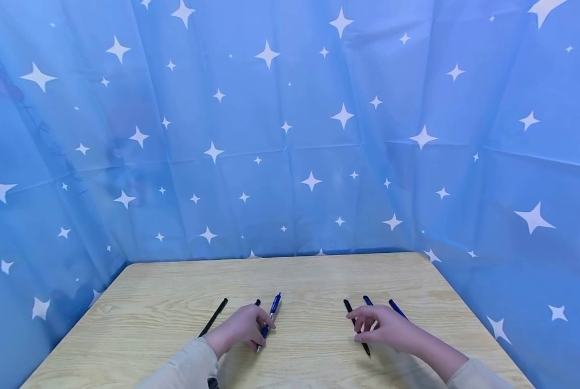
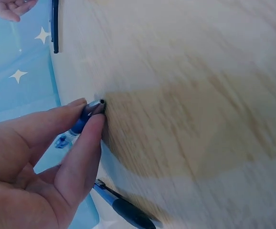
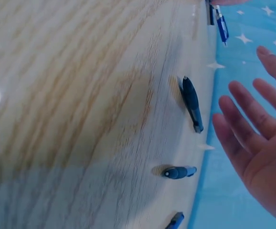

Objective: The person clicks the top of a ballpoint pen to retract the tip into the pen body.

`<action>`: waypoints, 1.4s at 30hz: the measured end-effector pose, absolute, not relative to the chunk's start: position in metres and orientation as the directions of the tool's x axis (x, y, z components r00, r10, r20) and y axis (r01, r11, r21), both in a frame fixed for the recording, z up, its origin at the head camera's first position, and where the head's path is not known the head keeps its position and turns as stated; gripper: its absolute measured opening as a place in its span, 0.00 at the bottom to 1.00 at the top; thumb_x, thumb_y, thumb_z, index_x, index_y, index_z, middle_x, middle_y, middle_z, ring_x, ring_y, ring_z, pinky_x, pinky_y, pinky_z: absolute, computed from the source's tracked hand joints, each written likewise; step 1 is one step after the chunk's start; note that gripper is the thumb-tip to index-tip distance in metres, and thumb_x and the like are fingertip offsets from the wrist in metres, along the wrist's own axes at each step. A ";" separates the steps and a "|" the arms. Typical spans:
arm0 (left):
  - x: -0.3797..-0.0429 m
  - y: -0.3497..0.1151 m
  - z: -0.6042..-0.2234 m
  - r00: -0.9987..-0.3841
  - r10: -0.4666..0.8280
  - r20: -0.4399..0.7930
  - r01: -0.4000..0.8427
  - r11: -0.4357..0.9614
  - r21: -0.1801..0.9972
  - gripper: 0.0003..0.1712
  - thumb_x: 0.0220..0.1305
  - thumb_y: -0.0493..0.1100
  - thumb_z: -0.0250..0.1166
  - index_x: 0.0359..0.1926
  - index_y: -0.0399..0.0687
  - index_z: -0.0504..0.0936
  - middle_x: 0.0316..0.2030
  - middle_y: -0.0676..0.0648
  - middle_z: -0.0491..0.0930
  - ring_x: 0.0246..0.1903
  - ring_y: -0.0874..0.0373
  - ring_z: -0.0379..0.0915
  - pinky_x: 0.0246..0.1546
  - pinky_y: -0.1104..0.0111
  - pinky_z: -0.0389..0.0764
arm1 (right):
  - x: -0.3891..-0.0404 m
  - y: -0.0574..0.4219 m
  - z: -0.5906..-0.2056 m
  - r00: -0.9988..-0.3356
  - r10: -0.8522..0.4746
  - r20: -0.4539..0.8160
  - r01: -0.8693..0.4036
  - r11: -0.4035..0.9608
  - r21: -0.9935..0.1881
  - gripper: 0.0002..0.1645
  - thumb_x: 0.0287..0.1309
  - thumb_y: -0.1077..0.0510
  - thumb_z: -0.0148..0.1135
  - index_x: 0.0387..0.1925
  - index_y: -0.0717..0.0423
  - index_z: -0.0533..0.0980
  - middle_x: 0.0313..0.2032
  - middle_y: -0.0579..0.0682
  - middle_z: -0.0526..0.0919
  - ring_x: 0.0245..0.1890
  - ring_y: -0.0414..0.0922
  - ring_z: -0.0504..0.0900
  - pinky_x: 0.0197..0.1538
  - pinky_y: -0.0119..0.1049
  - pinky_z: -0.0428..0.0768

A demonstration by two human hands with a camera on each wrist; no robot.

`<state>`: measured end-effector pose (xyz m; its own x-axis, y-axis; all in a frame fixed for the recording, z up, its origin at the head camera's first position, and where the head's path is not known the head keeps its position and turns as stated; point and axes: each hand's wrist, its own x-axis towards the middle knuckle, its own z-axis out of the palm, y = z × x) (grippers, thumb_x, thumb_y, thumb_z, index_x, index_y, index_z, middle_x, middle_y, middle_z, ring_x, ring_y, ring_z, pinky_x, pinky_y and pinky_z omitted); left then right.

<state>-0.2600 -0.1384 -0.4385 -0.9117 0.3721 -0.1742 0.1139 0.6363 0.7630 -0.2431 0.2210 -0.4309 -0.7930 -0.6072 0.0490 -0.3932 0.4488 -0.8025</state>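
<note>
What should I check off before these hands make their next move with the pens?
1. Left grip has the blue pen: ok, pinched between thumb and finger.
2. Blue pen's tip off the table: cannot tell.
3. Right grip free: ok, holding nothing.
4. Three pens on the right lying apart: ok.
5. Pen behind the left grip fully visible from the head view: not ok, mostly covered.
</note>
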 end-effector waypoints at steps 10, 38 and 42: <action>-0.263 -0.144 -0.440 -0.895 0.389 -0.218 0.077 0.618 0.782 0.18 0.46 0.19 0.70 0.39 0.36 0.87 0.30 0.43 0.76 0.23 0.54 0.79 0.25 0.65 0.84 | -0.241 0.225 -0.427 -0.798 -0.599 0.062 -0.402 0.453 -0.796 0.27 0.59 0.58 0.68 0.58 0.66 0.74 0.40 0.56 0.81 0.35 0.41 0.80 0.36 0.34 0.81; -0.249 -0.128 -0.415 -0.854 0.518 -0.051 0.314 0.589 0.745 0.19 0.51 0.29 0.73 0.47 0.41 0.85 0.32 0.47 0.80 0.26 0.57 0.75 0.27 0.65 0.78 | -0.257 0.219 -0.437 -0.886 -0.458 -0.073 -0.230 0.571 -0.788 0.36 0.39 0.68 0.79 0.54 0.67 0.75 0.45 0.59 0.75 0.41 0.54 0.79 0.37 0.42 0.80; -0.247 -0.118 -0.415 -0.843 0.536 -0.034 0.329 0.565 0.757 0.20 0.51 0.29 0.73 0.47 0.42 0.85 0.31 0.46 0.81 0.26 0.59 0.76 0.29 0.67 0.79 | -0.260 0.217 -0.439 -0.897 -0.421 -0.133 -0.146 0.566 -0.811 0.36 0.39 0.70 0.77 0.54 0.65 0.75 0.44 0.58 0.75 0.42 0.53 0.78 0.38 0.44 0.80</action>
<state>-0.2472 -0.1184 -0.4149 -0.8433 0.5364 -0.0339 0.3289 0.5649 0.7568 -0.2602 0.2165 -0.4387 -0.8973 -0.4210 -0.1326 -0.1456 0.5660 -0.8115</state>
